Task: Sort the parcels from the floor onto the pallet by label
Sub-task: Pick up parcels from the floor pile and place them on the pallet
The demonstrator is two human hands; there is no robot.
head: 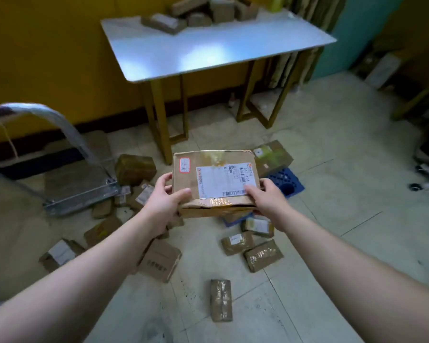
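Above the floor [332,231], left grip [162,198] and right grip [263,198] clasp opposite ends of the parcel [216,179], long axis crosswise, the pallet [286,184] nearer the right grip.

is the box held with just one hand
No, the left hand and the right hand both grip the box, one on each side.

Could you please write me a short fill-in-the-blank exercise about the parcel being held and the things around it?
1. The cardboard box, gripped by the left hand and the right hand, shows a white shipping ____ on top.
2. The small sticker near its corner has a ____ border.
3. The plastic pallet on the floor beyond the box is ____.
4. A pile of parcels sits at the far edge of the white ____.

Missing words: label; red; blue; table.
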